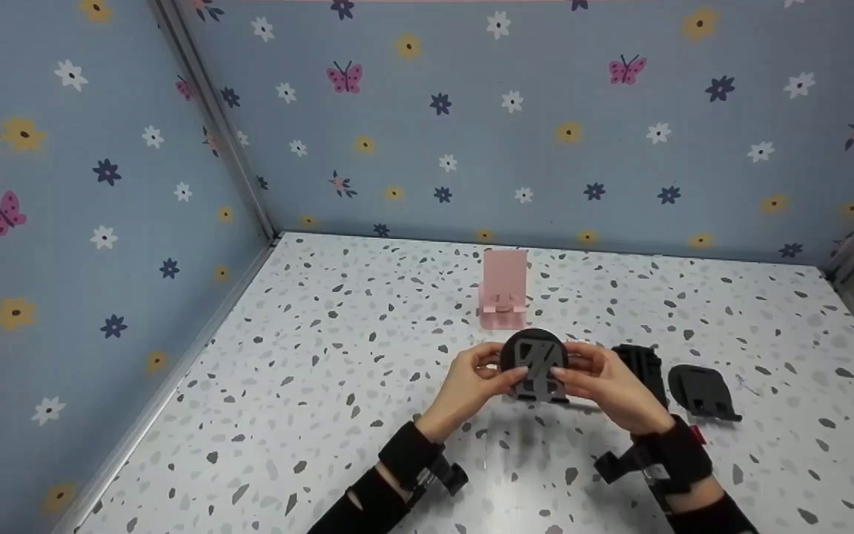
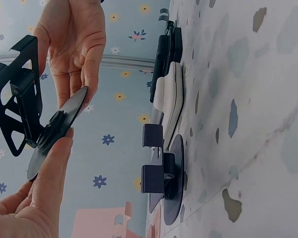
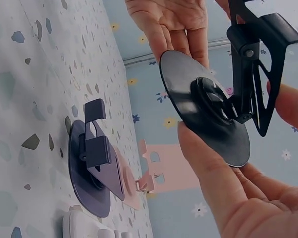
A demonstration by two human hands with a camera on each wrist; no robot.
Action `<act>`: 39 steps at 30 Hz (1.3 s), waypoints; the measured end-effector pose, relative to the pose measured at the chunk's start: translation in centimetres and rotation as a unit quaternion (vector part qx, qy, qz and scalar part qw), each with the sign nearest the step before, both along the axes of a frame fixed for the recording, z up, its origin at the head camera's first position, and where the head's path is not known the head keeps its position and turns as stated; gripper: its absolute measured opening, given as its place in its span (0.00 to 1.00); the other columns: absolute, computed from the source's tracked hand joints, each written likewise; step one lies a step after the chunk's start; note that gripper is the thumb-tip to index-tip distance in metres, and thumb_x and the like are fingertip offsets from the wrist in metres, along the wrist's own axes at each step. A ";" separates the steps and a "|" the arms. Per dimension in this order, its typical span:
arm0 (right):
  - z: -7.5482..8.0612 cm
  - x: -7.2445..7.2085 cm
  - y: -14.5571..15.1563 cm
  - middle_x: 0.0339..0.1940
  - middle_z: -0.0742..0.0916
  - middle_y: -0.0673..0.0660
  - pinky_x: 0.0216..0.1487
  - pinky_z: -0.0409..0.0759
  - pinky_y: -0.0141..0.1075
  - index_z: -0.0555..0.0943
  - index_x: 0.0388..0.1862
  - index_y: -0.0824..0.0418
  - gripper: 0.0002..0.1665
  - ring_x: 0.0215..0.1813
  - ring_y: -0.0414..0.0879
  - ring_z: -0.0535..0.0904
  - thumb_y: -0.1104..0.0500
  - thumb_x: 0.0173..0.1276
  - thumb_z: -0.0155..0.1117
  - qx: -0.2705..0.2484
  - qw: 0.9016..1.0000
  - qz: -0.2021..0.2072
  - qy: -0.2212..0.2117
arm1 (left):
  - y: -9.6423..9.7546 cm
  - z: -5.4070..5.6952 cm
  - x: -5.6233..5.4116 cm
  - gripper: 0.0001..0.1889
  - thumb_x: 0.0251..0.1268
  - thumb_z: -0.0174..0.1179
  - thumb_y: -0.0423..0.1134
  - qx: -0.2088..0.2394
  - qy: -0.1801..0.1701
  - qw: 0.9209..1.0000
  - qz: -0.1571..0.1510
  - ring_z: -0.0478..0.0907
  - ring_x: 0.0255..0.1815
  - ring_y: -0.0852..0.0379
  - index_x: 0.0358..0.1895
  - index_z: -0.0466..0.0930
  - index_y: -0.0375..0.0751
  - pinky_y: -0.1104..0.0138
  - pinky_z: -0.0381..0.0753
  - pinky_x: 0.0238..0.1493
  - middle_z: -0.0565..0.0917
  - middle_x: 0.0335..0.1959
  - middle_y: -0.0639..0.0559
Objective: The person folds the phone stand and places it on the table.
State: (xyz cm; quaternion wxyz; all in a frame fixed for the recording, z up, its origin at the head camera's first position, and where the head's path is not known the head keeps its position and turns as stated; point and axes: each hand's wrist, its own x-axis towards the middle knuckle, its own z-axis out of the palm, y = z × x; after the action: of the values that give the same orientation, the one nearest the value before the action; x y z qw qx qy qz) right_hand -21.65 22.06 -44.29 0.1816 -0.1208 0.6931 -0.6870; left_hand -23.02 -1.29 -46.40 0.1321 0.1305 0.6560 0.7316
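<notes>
A black folding phone stand [image 1: 537, 356] is held up over the table between both hands. My left hand [image 1: 471, 382] grips it on the left, thumb on the cut-out plate. The right hand [image 1: 605, 382] grips the opposite side in the same way. Both wrist views show a disc-shaped base [image 3: 181, 84] pinched at its edge by the fingers, with the hinged arm and cut-out cradle [image 2: 20, 91] tilted away from it. Behind the hands stands a dark purple phone stand [image 3: 102, 158], mostly hidden in the head view.
A pink phone stand [image 1: 505, 285] stands upright farther back. To the right lie a folded black stand [image 1: 701, 389] and another black object [image 1: 638, 363], partly behind the right hand. A white object [image 2: 174, 94] lies close by. Flower-patterned panels [image 1: 427, 111] wall the speckled table [image 1: 308, 356].
</notes>
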 end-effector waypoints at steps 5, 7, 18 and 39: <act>-0.1 -0.1 -0.1 0.51 0.84 0.54 0.56 0.84 0.34 0.54 0.73 0.79 0.41 0.50 0.41 0.84 0.62 0.71 0.62 0.006 1.000 -0.004 -0.005 | 0.1 -0.1 0.0 0.22 0.60 0.69 0.34 -0.004 -0.010 1.000 0.004 0.88 0.39 0.53 0.56 0.77 0.30 0.63 0.89 0.45 0.85 0.46 0.41; -0.1 -0.1 -0.1 0.51 0.84 0.53 0.56 0.85 0.34 0.54 0.73 0.79 0.41 0.50 0.40 0.84 0.62 0.71 0.62 0.010 1.000 -0.005 -0.006 | 0.1 -0.1 0.0 0.22 0.59 0.69 0.33 -0.001 -0.016 1.000 0.004 0.88 0.39 0.53 0.56 0.77 0.30 0.62 0.89 0.45 0.85 0.46 0.41; -0.4 -0.2 -0.2 0.52 0.85 0.57 0.56 0.85 0.36 0.57 0.72 0.79 0.40 0.50 0.41 0.85 0.61 0.71 0.62 0.014 1.000 -0.010 0.003 | 0.1 -0.1 -0.1 0.23 0.58 0.69 0.31 0.000 -0.024 1.000 -0.003 0.88 0.38 0.53 0.57 0.76 0.30 0.62 0.89 0.45 0.84 0.47 0.40; -0.5 -0.2 -0.4 0.49 0.88 0.58 0.54 0.86 0.44 0.64 0.68 0.77 0.36 0.46 0.46 0.88 0.61 0.69 0.65 0.020 1.000 -0.018 -0.004 | 0.0 -0.2 -0.1 0.21 0.57 0.69 0.31 -0.006 -0.031 0.999 -0.005 0.88 0.35 0.54 0.55 0.78 0.30 0.62 0.89 0.42 0.86 0.43 0.41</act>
State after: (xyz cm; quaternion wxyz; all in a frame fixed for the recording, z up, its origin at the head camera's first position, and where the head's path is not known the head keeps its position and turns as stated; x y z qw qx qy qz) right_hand -21.81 21.68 -44.74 0.1741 -0.1017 0.7078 -0.6771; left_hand -23.10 -1.32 -46.60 0.1563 0.1101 0.6557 0.7304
